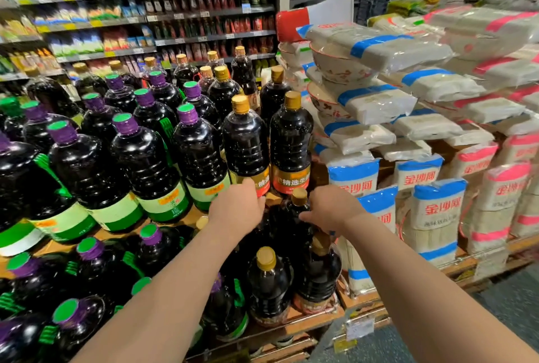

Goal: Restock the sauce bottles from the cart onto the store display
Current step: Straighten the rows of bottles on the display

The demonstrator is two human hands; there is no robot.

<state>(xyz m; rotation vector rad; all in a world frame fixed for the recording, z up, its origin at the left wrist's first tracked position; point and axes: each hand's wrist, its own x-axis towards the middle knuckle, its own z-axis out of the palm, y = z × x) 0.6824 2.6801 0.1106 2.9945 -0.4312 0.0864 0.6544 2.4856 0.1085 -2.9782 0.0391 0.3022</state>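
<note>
A dark sauce bottle (pixel 287 227) with a gold cap stands on the middle tier of the wooden display (pixel 313 314), between my two hands. My left hand (pixel 236 208) wraps its left shoulder, fingers curled out of sight behind the hand. My right hand (pixel 332 207) grips its neck and right shoulder just below the cap. Right behind it, on the upper tier, stand two gold-capped bottles with orange labels (pixel 290 141). Two more gold-capped bottles (pixel 269 284) stand on the lower tier in front. The cart is not in view.
Rows of purple-and-green-capped dark bottles (pixel 145 158) fill the display's left side. Stacked noodle packs (pixel 437 208) and wrapped bowls (pixel 338 68) crowd the right. Store shelves (pixel 175 15) run behind. A price tag (pixel 360 329) hangs at the display's front edge, above the grey floor (pixel 501 298).
</note>
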